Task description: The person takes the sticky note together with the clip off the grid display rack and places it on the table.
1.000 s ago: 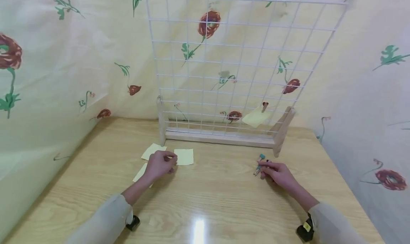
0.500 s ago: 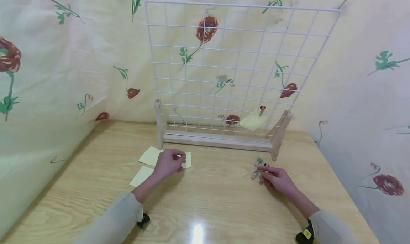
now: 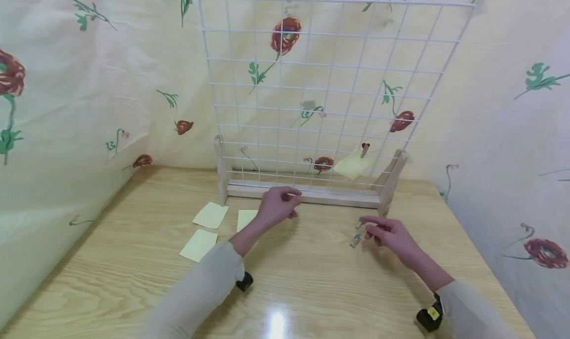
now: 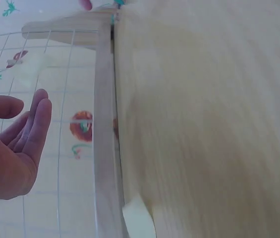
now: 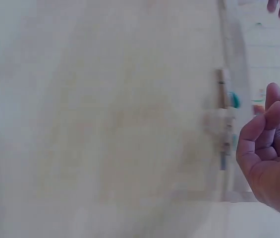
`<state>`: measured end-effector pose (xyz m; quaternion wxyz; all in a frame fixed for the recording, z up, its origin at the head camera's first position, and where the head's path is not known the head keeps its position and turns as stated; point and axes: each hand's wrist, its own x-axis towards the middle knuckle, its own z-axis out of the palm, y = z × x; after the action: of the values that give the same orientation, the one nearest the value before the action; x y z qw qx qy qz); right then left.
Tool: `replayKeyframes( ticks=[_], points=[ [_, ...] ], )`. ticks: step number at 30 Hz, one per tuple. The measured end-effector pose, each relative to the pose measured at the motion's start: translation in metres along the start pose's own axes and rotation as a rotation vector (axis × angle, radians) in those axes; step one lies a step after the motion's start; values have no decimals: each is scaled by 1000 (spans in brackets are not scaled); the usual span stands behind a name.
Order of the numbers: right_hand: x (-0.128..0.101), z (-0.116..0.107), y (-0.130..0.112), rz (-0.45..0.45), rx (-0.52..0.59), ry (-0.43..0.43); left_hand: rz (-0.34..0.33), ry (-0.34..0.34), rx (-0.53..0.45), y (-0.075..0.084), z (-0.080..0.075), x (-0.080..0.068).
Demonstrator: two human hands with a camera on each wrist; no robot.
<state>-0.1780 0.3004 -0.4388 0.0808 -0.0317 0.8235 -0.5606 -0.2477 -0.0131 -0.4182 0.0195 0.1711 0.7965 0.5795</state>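
My left hand (image 3: 278,205) is over the table just in front of the white wire grid (image 3: 311,86). Its fingers are loosely bent, with nothing between them in the left wrist view. A pale yellow sticky note (image 3: 246,219) lies partly behind its wrist. Two more notes, one nearer the rack (image 3: 210,215) and one closer to me (image 3: 198,245), lie to the left. My right hand (image 3: 388,235) is beside small wooden pegs (image 3: 355,240) with teal decorations. Its fingers are loosely bent, and no held thing shows in the right wrist view (image 5: 273,153).
The grid stands on a wooden base (image 3: 303,195) with upright wooden feet (image 3: 392,180). A yellow note (image 3: 353,165) hangs low on the right of the grid, under a peg with a red top (image 3: 365,150). Floral cloth surrounds the wooden table (image 3: 111,260).
My left hand has moved right, away from the sticky notes, which stay on the table. My right hand has shifted slightly and stays beside the pegs.
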Motion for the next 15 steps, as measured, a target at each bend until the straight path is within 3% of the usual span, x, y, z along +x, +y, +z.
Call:
replayKeyframes(
  ticks=[8,15],
  points=[
    [21,-13,-37,-99,-10,89,-11,41,-133,9,29,33],
    [42,-22,-64,-157,5,187,54,20,-56,15,46,48]
  ],
)
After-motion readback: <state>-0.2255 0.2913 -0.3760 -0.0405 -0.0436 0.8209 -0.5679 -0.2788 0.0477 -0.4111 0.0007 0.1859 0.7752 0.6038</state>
